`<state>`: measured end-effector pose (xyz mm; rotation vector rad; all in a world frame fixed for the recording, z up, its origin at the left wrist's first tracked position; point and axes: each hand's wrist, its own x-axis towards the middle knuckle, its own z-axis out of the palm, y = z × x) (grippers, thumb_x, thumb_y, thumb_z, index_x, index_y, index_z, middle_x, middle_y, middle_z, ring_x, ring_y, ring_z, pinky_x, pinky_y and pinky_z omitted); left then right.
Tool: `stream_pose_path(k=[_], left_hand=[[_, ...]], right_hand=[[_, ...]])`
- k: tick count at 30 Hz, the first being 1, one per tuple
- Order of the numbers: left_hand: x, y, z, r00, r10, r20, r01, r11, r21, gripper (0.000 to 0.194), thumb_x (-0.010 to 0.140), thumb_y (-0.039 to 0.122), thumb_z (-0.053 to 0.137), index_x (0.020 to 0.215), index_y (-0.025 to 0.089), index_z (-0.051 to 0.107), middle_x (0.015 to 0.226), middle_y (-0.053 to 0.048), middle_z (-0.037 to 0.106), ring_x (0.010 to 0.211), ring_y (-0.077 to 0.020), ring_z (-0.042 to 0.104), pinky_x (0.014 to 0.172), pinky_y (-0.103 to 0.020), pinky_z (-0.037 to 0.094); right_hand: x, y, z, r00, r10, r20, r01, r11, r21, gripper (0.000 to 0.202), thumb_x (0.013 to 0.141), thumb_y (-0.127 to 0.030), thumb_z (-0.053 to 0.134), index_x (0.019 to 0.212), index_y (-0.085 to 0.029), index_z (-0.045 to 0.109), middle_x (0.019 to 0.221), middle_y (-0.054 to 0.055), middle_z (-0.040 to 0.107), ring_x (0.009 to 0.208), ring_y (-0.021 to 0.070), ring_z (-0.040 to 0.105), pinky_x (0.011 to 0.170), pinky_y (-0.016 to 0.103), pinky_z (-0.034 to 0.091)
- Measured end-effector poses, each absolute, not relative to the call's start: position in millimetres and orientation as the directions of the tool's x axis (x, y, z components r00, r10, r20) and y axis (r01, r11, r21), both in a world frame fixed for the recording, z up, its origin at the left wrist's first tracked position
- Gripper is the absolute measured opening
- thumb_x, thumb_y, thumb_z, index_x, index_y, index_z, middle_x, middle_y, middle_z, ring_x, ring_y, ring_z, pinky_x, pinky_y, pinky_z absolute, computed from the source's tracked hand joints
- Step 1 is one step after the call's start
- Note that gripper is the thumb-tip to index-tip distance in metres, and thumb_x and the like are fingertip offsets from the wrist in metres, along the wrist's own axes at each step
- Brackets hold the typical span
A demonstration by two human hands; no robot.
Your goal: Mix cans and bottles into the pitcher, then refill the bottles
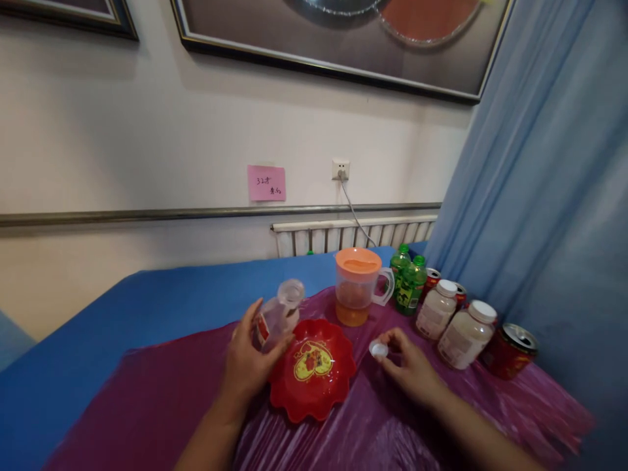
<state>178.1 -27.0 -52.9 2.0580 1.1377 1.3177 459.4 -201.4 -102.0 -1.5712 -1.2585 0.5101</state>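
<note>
My left hand (248, 356) is wrapped round a clear plastic bottle (279, 317) with a patch of red label. The bottle is uncapped and tilted, its mouth beside the far left rim of a red scalloped bowl (314, 402). Yellow hearts decorate the bowl's bottom, which looks shiny. In my right hand (407, 366) a white cap (378, 349) is pinched between thumb and fingers, right of the bowl and just above the purple plastic sheet. Behind the bowl stands a clear pitcher (356, 294) with an orange lid and amber liquid in its lower part.
Two green bottles (409, 284), two white-capped jars (466, 335) and several red cans (510, 353) line the right side. Purple plastic (186, 386) covers part of a blue surface (181, 294). A blue curtain (554, 196) hangs at right; a cord (354, 210) runs down behind the pitcher.
</note>
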Motion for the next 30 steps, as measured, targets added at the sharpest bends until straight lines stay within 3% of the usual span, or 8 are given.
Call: stream_pose_path(k=[3,7,12,16,20,25,30], left_hand=[[182.5,-29.1,-50.8,0.102,0.921,0.376,0.142,-0.387,0.911,0.074,0.069,0.053,0.081,0.129,0.018,0.057,0.127,-0.016,0.07,0.114,-0.0341,0.069,0.095,-0.047,0.055],[184.0,-32.1,-45.3,0.072,0.968,0.242,-0.029,-0.24,0.97,0.065,0.066,0.055,0.081,0.116,0.017,0.065,0.116,-0.014,0.074,0.109,-0.0349,0.071,0.091,-0.046,0.057],[187.3,-37.4,-40.9,0.158,0.969,0.191,0.009,-0.194,0.981,0.067,0.062,0.053,0.084,0.115,0.017,0.064,0.117,-0.014,0.074,0.111,-0.036,0.07,0.09,-0.045,0.057],[192.0,-39.8,-41.6,0.199,0.952,0.234,0.024,-0.243,0.97,0.071,0.061,0.053,0.085,0.116,0.018,0.061,0.112,-0.012,0.075,0.106,-0.0344,0.072,0.088,-0.045,0.058],[195.5,-41.5,-43.8,0.225,0.942,0.25,0.029,-0.262,0.964,0.065,0.063,0.053,0.085,0.112,0.018,0.062,0.111,-0.012,0.075,0.105,-0.0328,0.072,0.089,-0.044,0.058],[197.8,-42.5,-46.6,0.263,0.941,0.215,0.024,-0.229,0.973,0.063,0.06,0.052,0.086,0.108,0.017,0.063,0.105,-0.011,0.076,0.098,-0.0318,0.073,0.087,-0.045,0.059],[197.7,-41.0,-53.6,0.329,0.919,0.218,0.023,-0.238,0.971,0.061,0.066,0.048,0.084,0.113,0.016,0.064,0.112,-0.013,0.075,0.103,-0.0319,0.073,0.092,-0.046,0.057]], right_hand=[[464.1,-212.8,-121.9,0.344,0.918,0.196,0.615,-0.062,-0.786,0.011,0.086,-0.03,0.064,0.089,-0.023,0.057,0.088,0.004,0.07,0.083,0.0232,0.066,0.076,0.035,0.05],[465.0,-219.8,-130.6,0.307,0.929,0.208,0.722,-0.084,-0.687,0.008,0.084,-0.024,0.063,0.091,-0.022,0.062,0.093,0.008,0.071,0.088,0.026,0.065,0.081,0.037,0.048],[462.2,-222.9,-131.3,0.287,0.937,0.197,0.748,-0.091,-0.657,0.011,0.083,-0.022,0.065,0.093,-0.022,0.065,0.096,0.009,0.072,0.091,0.0277,0.066,0.084,0.039,0.049],[463.5,-225.0,-132.4,0.3,0.933,0.2,0.743,-0.097,-0.663,0.016,0.081,-0.022,0.068,0.097,-0.022,0.066,0.104,0.011,0.074,0.096,0.0288,0.068,0.087,0.04,0.05],[465.4,-228.4,-131.4,0.298,0.931,0.208,0.716,-0.074,-0.694,0.018,0.085,-0.027,0.067,0.102,-0.022,0.065,0.12,0.012,0.072,0.109,0.0302,0.068,0.094,0.043,0.051],[465.9,-231.8,-128.4,0.345,0.91,0.23,0.658,-0.06,-0.75,0.019,0.094,-0.037,0.06,0.101,-0.021,0.066,0.113,0.012,0.074,0.107,0.0294,0.069,0.095,0.045,0.052],[471.6,-226.9,-128.4,0.455,0.848,0.27,0.523,-0.009,-0.852,0.025,0.092,-0.043,0.064,0.105,-0.021,0.067,0.121,0.013,0.072,0.11,0.0288,0.069,0.098,0.047,0.052]])
